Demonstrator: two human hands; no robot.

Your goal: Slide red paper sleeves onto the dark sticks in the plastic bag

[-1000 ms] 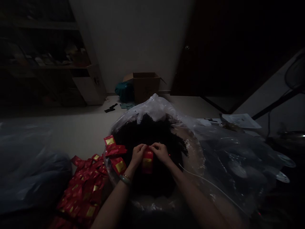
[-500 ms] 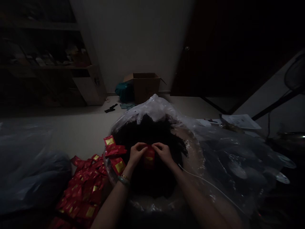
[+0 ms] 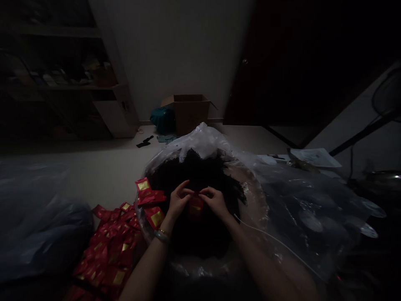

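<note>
A small red packet [image 3: 196,206] with a gold label hangs between my hands, its top edge pinched from both sides. My left hand [image 3: 179,202], with bangles at the wrist, grips the left corner with thumb and a finger, the index finger raised. On the right corner, my right hand [image 3: 215,200] keeps a closed pinch. Beneath them spreads a dark, shaggy heap [image 3: 200,171] inside a container lined with clear plastic [image 3: 206,136]. Several red packets [image 3: 154,216] rest on the container's left rim.
A large pile of red packets [image 3: 108,246] lies at the lower left, beside a plastic-wrapped bundle [image 3: 40,234]. Clear plastic bags [image 3: 310,217] spread to the right, and a white cord [image 3: 275,240] crosses there. An open cardboard box [image 3: 191,115] stands by the wall.
My left index finger has lifted away from the packet's top edge. The right hand stays in nearly the same place, and the view has shifted slightly.
</note>
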